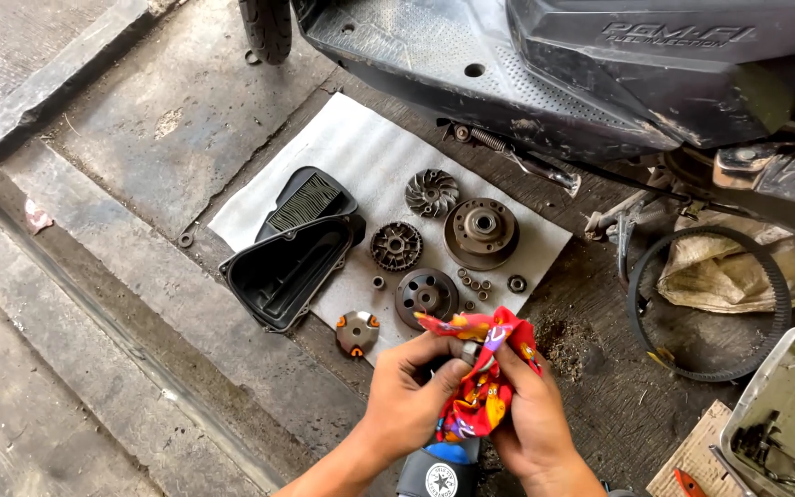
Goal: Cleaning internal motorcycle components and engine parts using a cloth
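Observation:
My left hand (409,396) and my right hand (534,419) are together near the bottom centre, both gripping a red patterned rag (482,368). A small metal part (471,350) shows between the left fingers, wrapped in the rag. Just beyond the hands, a white foam sheet (361,147) carries scooter drive parts: a clutch bell (480,230), a finned pulley face (432,191), a dark round pulley (396,245), another round hub (425,294), a slider plate with orange tips (357,331), several small rollers (473,283) and a black air filter box (289,262).
A black scooter body (545,74) stands at the top with its tyre (267,28). A drive belt (710,304) lies on a cloth sack (738,271) at right. A metal tray of tools (784,414) sits bottom right. A concrete kerb (57,74) runs at left.

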